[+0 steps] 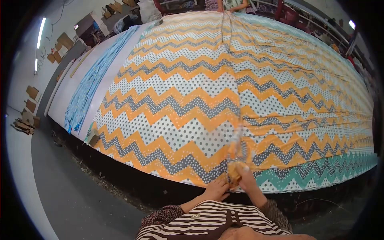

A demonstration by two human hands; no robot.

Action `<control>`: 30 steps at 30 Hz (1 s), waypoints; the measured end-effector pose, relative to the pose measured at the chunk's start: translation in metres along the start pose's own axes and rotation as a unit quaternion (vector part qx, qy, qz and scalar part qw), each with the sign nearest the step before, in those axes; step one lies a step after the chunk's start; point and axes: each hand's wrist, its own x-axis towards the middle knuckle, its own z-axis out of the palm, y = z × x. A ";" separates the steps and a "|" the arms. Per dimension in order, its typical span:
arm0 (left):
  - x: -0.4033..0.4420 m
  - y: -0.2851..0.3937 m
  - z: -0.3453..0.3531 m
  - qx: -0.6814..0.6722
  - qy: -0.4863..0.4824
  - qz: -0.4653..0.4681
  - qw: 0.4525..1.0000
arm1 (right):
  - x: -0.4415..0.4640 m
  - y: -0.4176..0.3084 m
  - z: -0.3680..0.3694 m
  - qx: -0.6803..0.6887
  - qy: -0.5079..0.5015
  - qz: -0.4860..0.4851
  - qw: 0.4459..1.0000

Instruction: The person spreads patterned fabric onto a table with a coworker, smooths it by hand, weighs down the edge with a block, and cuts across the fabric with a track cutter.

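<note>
A wide sheet of chevron fabric (168,128), in orange, grey and white with dots, covers most of the long table. My right hand (247,181) is closed on a bunched orange fold of this fabric at the near edge. Just to its left, my left hand (216,189) lies on the fabric's near edge with its fingers stretched toward the fold; its fingertips are partly hard to make out. From the bunched fold a long crease runs away to the far side. The fabric lies smooth left of the crease and rumpled to the right.
Teal chevron fabric (316,176) shows under the orange layer at the near right. A gathered strip of blue cloth (94,82) lies along the table's left part. A small block (94,138) sits on the near left corner. Across the table stands another person (234,5), hands on the fabric.
</note>
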 end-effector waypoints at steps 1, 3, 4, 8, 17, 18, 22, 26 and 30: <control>-0.001 0.003 0.002 0.044 0.014 -0.006 0.999 | 0.030 -0.006 0.000 0.132 -0.036 -0.007 0.991; -0.001 0.010 0.001 0.066 0.018 -0.036 0.997 | 0.048 -0.083 0.020 0.296 -0.101 0.025 0.950; 0.000 0.019 0.000 0.078 0.029 -0.069 0.994 | 0.094 -0.096 -0.022 0.239 -0.046 -0.042 0.969; 0.005 0.042 0.003 0.119 0.074 -0.131 0.982 | 0.095 -0.245 -0.113 0.205 0.085 -0.298 0.929; 0.002 0.041 0.035 0.165 0.225 -0.164 0.946 | -0.125 -0.291 -0.282 0.110 0.005 -0.407 0.907; 0.001 0.043 0.037 0.160 0.221 -0.175 0.946 | -0.127 -0.278 -0.309 0.065 0.090 -0.396 0.912; -0.002 0.043 0.038 0.071 0.197 -0.210 0.955 | -0.140 -0.236 -0.407 -0.090 0.106 -0.267 0.954; 0.001 0.048 0.029 -0.011 0.184 -0.258 0.948 | -0.152 -0.213 -0.453 -0.280 0.130 -0.079 0.948; -0.001 0.038 0.031 -0.052 0.191 -0.296 0.934 | -0.154 -0.189 -0.467 -0.345 0.105 -0.113 0.926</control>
